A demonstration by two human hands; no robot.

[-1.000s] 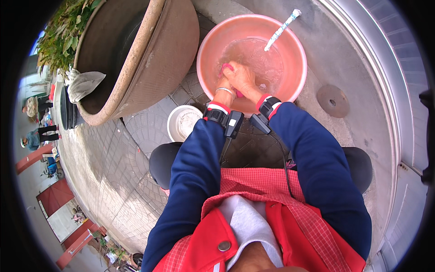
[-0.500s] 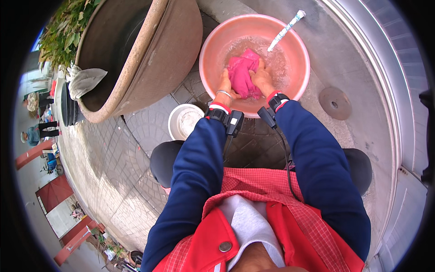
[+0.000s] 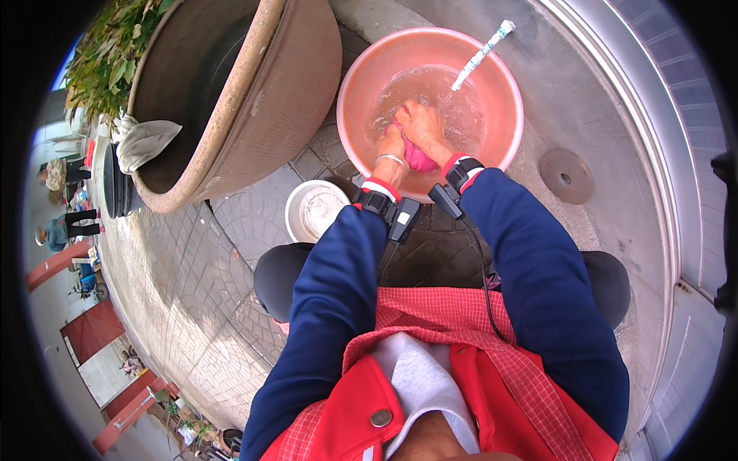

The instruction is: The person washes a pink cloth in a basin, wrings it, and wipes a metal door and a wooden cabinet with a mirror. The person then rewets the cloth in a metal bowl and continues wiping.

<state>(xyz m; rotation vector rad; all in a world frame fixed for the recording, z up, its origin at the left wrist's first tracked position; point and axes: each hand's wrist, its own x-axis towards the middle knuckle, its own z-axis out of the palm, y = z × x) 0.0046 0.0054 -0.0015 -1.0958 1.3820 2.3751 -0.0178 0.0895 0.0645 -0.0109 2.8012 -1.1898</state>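
2 people far left, small in view; lettering on anything over there is too tiny to make out. Then a green plant, a black container below it. 1 big brown urn next, whitish cloth hung over its rim.

1 small white bowl on the paving, between urn and the person's left navy sleeve. Left wrist: black box with a pale square; can't tell from here if it's a label.

Left hand: fingers curled, grasping the left side of a pink cloth. Cloth is bunched inside the orange-pink basin, toward the person's side. It sits between the 2 hands, touching both: right of the left, partly under the right. Right hand: bent over the top, clutching the cloth; fingertips mostly hidden.

Right wrist: 2nd black box, cable running down. White tube slants over the basin's far right side; blue-green marks on it, can't tell print from pattern. Round plate with 1 small hole, on the ground right of the basin. Metal frame along the right edge.
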